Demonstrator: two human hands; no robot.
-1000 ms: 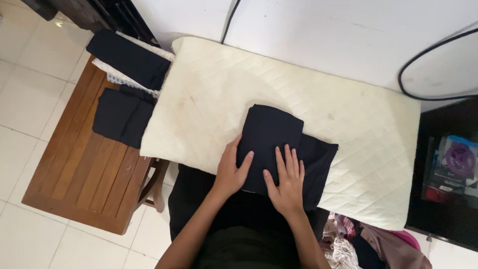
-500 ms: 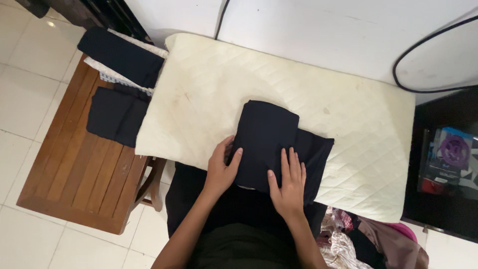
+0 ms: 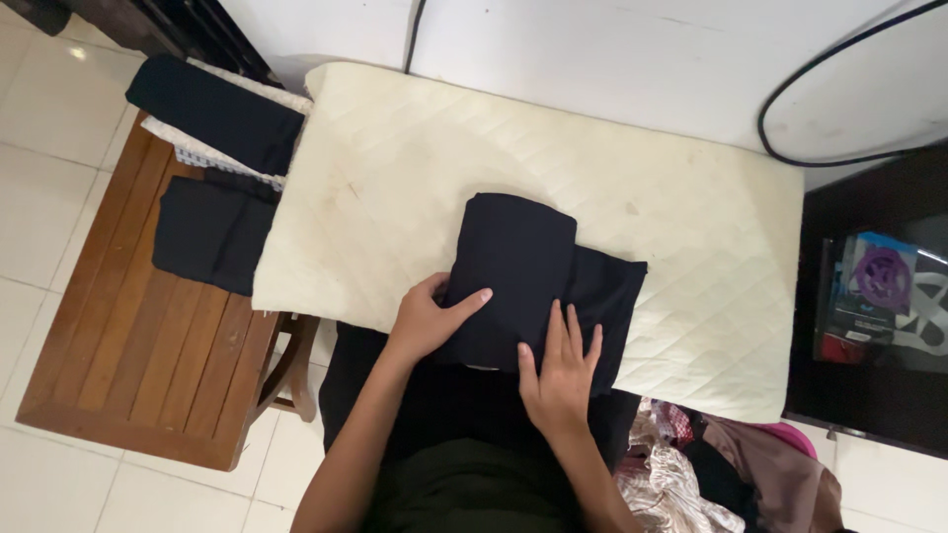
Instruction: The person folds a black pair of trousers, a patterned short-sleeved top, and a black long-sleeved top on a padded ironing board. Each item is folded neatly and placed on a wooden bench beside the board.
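A folded dark navy garment (image 3: 518, 257) lies on a cream quilted pad (image 3: 415, 158), near its front edge. A lower layer of it sticks out to the right. My left hand (image 3: 423, 321) grips the garment's left edge, thumb on top and fingers curled under the fold. My right hand (image 3: 559, 367) lies flat on the garment's near right part, fingers spread, holding nothing.
A wooden slatted bench (image 3: 148, 355) stands to the left with two folded dark garments (image 3: 212, 232) and a white patterned cloth (image 3: 212, 158). A black cable (image 3: 790, 148) loops on the white surface behind. Mixed clothes (image 3: 711, 464) are heaped at lower right beside a dark cabinet (image 3: 879, 395).
My left hand slid from lying flat on the garment to its left edge and curled around it. My right hand moved slightly nearer to me. The view drifted right.
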